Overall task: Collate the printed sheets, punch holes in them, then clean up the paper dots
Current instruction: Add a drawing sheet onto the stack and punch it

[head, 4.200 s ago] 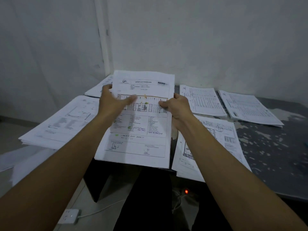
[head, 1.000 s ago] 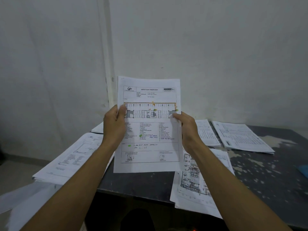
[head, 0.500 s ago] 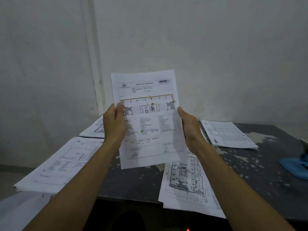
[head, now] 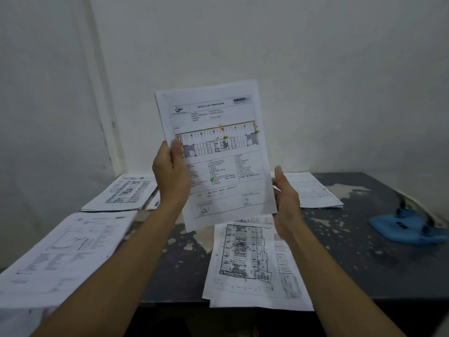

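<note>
I hold a collated bundle of printed sheets (head: pixel 218 152) upright above the table, tilted a little to the left. My left hand (head: pixel 171 175) grips its left edge, thumb on the front page. My right hand (head: pixel 285 200) sits at the lower right edge with straight fingers, just off or barely touching the paper. A blue hole punch (head: pixel 405 226) lies on the table at the right, well away from both hands.
Paper stacks lie on the dark, worn table (head: pixel 352 263): a floor-plan stack (head: pixel 255 261) below the bundle, a large stack (head: pixel 60 254) at the front left, one (head: pixel 124 193) at the back left, one (head: pixel 313 190) at the back right. A white wall stands behind.
The bundle has risen and tilted left. My right hand has slid down and loosened from the right edge, its fingers now straight. The view has turned right, showing more of the punch.
</note>
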Action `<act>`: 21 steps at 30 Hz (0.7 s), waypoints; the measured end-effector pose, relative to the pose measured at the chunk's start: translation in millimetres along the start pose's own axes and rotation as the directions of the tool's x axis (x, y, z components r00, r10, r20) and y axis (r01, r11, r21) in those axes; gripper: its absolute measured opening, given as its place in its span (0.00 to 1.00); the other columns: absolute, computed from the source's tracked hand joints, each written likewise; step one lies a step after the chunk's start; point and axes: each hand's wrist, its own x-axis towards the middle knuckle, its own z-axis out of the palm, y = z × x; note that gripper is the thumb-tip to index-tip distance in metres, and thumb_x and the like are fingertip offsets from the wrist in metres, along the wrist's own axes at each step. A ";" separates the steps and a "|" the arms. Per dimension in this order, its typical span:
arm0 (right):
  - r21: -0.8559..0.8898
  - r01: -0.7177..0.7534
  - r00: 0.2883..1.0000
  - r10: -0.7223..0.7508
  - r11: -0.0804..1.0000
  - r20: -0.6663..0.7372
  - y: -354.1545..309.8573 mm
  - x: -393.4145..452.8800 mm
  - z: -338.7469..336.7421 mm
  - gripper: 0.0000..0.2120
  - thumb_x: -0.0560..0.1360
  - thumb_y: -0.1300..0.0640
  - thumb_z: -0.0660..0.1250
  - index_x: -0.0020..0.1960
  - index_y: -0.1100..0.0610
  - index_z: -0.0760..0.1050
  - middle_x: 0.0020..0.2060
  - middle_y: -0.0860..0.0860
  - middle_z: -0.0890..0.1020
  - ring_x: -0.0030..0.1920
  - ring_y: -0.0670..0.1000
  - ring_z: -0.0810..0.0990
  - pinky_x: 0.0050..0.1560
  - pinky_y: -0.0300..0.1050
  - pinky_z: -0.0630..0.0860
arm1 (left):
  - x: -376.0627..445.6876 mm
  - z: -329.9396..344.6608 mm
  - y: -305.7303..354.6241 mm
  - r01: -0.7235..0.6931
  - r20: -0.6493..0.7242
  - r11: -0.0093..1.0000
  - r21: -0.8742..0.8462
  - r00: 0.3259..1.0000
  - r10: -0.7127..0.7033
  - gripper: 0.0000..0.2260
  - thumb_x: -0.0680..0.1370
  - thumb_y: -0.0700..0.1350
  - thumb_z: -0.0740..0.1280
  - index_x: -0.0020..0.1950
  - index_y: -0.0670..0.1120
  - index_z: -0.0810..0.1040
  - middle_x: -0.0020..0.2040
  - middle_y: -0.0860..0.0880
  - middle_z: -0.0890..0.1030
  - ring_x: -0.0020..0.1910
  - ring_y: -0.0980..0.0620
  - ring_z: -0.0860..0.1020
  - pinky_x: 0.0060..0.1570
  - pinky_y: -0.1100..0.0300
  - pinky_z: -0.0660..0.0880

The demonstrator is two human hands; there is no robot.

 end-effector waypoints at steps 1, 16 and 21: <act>-0.078 0.063 0.998 -0.065 0.995 -0.024 -7.0 0.4 -8.9 0.23 0.69 0.36 0.72 0.47 0.56 0.84 0.45 0.54 0.87 0.46 0.57 0.84 0.50 0.54 0.79 | -5.8 9.4 0.7 0.001 0.021 1.000 -0.023 1.000 0.000 0.18 0.84 0.56 0.57 0.36 0.51 0.62 0.32 0.53 0.66 0.32 0.55 0.64 0.32 0.59 0.63; -0.444 0.301 0.895 -0.411 0.844 -0.174 -108.4 5.0 -168.0 0.09 0.73 0.67 0.72 0.46 0.53 0.81 0.41 0.47 0.87 0.42 0.49 0.86 0.39 0.42 0.83 | -102.6 178.5 31.1 0.279 0.453 0.928 -0.248 0.880 -0.144 0.19 0.83 0.56 0.60 0.44 0.42 0.74 0.41 0.43 0.81 0.38 0.54 0.76 0.38 0.55 0.75; -0.586 0.346 0.793 -0.562 0.732 -0.234 -129.5 -2.0 -186.7 0.14 0.71 0.68 0.72 0.51 0.53 0.77 0.46 0.49 0.85 0.45 0.49 0.85 0.42 0.43 0.84 | -137.0 206.1 29.1 0.358 0.507 0.899 -0.252 0.840 -0.193 0.14 0.82 0.57 0.60 0.45 0.52 0.79 0.44 0.52 0.84 0.44 0.54 0.83 0.42 0.58 0.82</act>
